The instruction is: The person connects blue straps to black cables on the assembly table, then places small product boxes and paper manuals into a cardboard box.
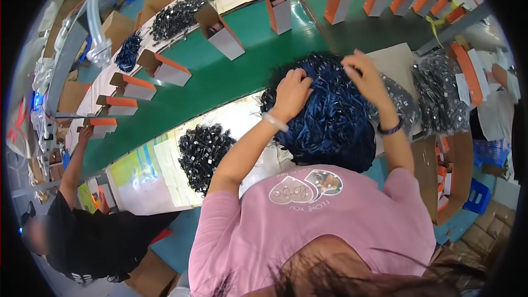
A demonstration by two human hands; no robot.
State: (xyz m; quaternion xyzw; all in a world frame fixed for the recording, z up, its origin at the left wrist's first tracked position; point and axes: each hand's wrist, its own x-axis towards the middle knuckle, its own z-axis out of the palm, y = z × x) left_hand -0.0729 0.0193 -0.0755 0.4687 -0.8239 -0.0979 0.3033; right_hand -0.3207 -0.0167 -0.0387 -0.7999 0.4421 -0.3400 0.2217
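A large heap of dark blue, flat strap-like cords (330, 113) lies in front of my chest, with small light bits among the strands. My left hand (293, 94) rests on the heap's upper left side, its fingers curled into the cords; exactly which strands it grips is hidden. Above the heap's upper right edge, my right hand (364, 75) is raised with fingers apart and nothing visible in it. Left of my left forearm lies a smaller pile of black cords (204, 154) with pale square ends.
A green conveyor belt (181, 96) carries a row of open orange-and-white boxes (225, 38). Bagged black cords (440, 91) lie at right, by a large carton (461, 170). At left, a co-worker in black (99, 236) reaches to a box. More cord piles (179, 17) lie across the belt.
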